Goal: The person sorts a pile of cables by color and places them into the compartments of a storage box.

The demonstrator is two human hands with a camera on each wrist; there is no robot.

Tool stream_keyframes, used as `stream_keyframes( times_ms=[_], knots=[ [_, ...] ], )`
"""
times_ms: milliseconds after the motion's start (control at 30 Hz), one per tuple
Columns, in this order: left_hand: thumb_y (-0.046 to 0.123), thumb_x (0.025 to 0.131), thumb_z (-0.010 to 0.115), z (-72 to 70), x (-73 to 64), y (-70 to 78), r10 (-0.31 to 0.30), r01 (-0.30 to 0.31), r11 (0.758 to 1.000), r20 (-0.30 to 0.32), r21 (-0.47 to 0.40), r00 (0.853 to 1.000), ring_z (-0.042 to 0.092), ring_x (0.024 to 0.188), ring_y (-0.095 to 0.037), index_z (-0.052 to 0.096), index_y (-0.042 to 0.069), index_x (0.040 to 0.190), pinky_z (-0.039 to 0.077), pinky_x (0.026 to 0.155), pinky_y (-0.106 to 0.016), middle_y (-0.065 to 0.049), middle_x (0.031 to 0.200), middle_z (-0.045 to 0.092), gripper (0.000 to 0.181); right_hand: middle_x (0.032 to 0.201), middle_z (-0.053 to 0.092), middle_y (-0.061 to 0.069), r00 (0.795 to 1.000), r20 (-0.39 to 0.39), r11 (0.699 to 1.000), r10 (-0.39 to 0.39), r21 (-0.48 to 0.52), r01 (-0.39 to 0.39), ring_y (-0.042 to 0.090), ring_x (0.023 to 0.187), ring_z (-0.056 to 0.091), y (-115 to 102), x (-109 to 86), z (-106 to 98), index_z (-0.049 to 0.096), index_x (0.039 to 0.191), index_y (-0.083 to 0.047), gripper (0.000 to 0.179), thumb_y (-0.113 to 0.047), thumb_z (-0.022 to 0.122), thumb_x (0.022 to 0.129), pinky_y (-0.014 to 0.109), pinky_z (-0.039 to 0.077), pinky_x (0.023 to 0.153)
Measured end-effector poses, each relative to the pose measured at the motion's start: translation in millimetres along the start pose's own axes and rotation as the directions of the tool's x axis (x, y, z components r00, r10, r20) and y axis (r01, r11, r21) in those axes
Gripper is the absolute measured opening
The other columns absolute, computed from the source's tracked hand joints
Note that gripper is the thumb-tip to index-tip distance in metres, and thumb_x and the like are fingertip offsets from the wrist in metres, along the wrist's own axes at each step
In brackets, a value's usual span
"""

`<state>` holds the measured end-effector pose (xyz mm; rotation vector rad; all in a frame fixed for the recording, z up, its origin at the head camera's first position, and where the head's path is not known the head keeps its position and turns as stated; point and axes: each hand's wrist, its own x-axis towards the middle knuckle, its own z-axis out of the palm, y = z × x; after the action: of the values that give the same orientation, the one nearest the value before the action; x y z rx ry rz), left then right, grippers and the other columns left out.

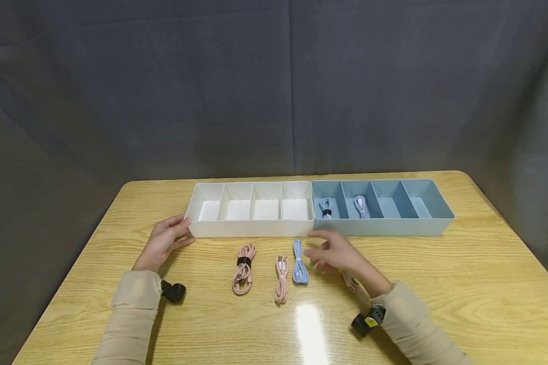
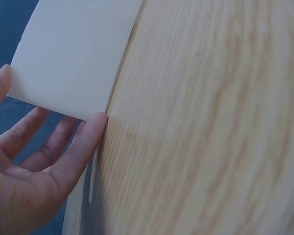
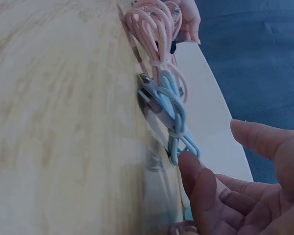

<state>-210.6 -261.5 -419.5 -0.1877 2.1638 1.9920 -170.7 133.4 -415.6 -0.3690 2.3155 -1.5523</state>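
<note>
My left hand (image 1: 166, 238) rests its fingertips against the left end of a white divided box (image 1: 251, 229), one finger at the top rim and another low by the front corner. My right hand (image 1: 337, 252) hovers with spread fingers just right of a bundled light-blue cable (image 1: 300, 263), holding nothing. In the right wrist view, its fingertips are right at the looped end of that blue cable (image 3: 172, 117). Left of it lie a pink cable (image 1: 281, 281) with a pale tie and a larger pink cable (image 1: 244, 268) with a black strap. Another cable (image 1: 349, 280) is partly hidden under the right forearm.
A blue divided box (image 1: 392, 227) stands end to end with the white one. Its two leftmost compartments hold a strapped blue cable (image 1: 326, 207) and a pale-blue cable (image 1: 360, 205). Behind the wooden table (image 1: 219, 329) hangs a dark curtain (image 1: 210, 91).
</note>
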Motion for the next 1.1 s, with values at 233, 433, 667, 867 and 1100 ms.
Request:
stream_keyframes(
  times_ms=[233,433,667,867,1100],
  knots=[
    [0.028,0.094,0.052,0.2,-0.7,1.0,0.008,-0.008,1.0,0.001,-0.001,1.0,0.054,0.093,-0.014,0.028,-0.004,0.14,0.048,0.091,-0.034,-0.013,0.118,0.044,0.061,0.068,0.062,0.014,1.0,-0.004,0.999,0.027,-0.047,-0.027,0.022,0.052,0.06,2,2.8,8,0.046,0.126,0.008,0.054,-0.014,0.068,0.082,0.035,0.054,0.047],
    [0.029,0.093,0.053,-0.2,-0.1,-0.4,0.014,-0.014,1.0,0.003,-0.009,1.0,0.053,0.093,-0.015,0.028,-0.005,0.139,0.048,0.09,-0.033,-0.011,0.115,0.045,0.063,0.061,0.059,0.011,0.999,-0.004,0.996,0.033,-0.08,-0.033,0.021,0.048,0.058,3,3.9,14,0.049,0.126,0.005,0.056,-0.011,0.073,0.077,0.033,0.054,0.046],
    [0.031,0.091,0.056,-1.0,0.4,-2.8,0.005,-0.004,1.0,0.004,-0.023,1.0,0.054,0.091,-0.012,0.027,-0.005,0.14,0.049,0.089,-0.031,-0.008,0.112,0.046,0.067,0.058,0.058,0.008,0.999,0.033,0.997,-0.002,-0.077,0.004,0.022,0.047,0.057,3,2.3,19,0.045,0.128,0.008,0.062,-0.006,0.073,0.075,0.033,0.051,0.043],
    [0.033,0.091,0.056,-1.3,0.1,-3.2,0.003,-0.003,1.0,0.005,-0.014,1.0,0.053,0.092,-0.012,0.027,-0.004,0.14,0.048,0.09,-0.033,-0.01,0.114,0.045,0.068,0.059,0.059,0.005,0.999,0.039,0.996,0.007,-0.085,-0.003,0.019,0.046,0.056,2,2.2,20,0.042,0.13,0.009,0.065,-0.001,0.072,0.074,0.032,0.052,0.043],
    [0.034,0.091,0.055,-1.0,-0.3,-2.8,0.007,-0.007,1.0,0.005,-0.007,1.0,0.054,0.093,-0.012,0.027,-0.004,0.14,0.048,0.091,-0.033,-0.01,0.115,0.045,0.068,0.056,0.058,0.006,0.999,0.024,0.995,0.021,-0.096,-0.019,0.02,0.044,0.056,2,3.2,24,0.044,0.129,0.007,0.063,0.002,0.07,0.072,0.032,0.052,0.042]
  ],
)
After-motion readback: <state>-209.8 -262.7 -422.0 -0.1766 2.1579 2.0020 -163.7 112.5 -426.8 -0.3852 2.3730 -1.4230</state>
